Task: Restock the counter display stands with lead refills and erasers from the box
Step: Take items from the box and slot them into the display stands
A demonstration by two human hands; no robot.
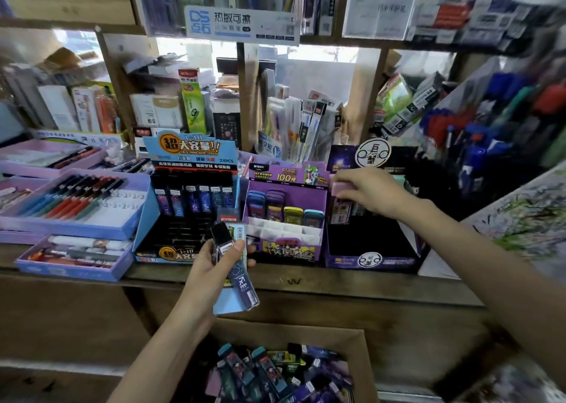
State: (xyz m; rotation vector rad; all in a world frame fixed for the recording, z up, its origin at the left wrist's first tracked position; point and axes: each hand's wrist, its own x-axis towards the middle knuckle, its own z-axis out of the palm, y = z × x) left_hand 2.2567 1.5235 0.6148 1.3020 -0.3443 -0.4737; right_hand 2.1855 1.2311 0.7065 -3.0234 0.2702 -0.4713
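Observation:
My left hand (211, 264) grips a bunch of lead refill cases (234, 261), black-capped and light blue, in front of the blue refill stand (186, 200), whose upper row holds several cases. My right hand (367, 189) pinches a pink eraser (340, 187) over the top left of the dark eraser stand (370, 243), where a few erasers sit. Between the two stands is a purple stand (284, 215) with several coloured refill cases. The cardboard box (361, 359) below the counter holds many mixed refill cases and erasers.
Purple trays of pens (70, 203) lie on the counter at left. A rack of blue and red pens (477, 139) rises at right. Wooden shelves packed with stationery stand behind the stands. The wooden counter edge (306, 280) runs across the middle.

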